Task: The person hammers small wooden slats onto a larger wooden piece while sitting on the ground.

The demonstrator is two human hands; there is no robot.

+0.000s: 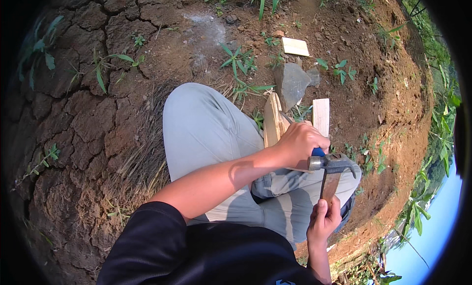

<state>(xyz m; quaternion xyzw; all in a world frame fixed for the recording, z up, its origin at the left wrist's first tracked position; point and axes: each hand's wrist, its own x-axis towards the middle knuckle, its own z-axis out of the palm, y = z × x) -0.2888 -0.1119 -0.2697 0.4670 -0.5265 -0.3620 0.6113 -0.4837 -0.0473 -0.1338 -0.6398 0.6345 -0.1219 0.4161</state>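
My left hand (301,143) is closed around a chisel (319,151) with a blue handle. Its metal shaft comes out past my fingers and meets a rough piece of wood (272,119) beside my left knee; the exact tip is hard to make out. My right hand (324,219) grips the wooden handle of a claw hammer (330,182). The hammer's metal head is close to the butt of the blue handle, and I cannot tell whether they touch. Part of the wood is hidden behind my left hand and forearm.
A grey stone (292,83) lies just beyond the wood. One pale flat wood piece (321,117) is to its right, another pale wood piece (295,46) farther off. My bent legs (209,127) flank the work. Cracked soil (83,113) with small weeds surrounds me.
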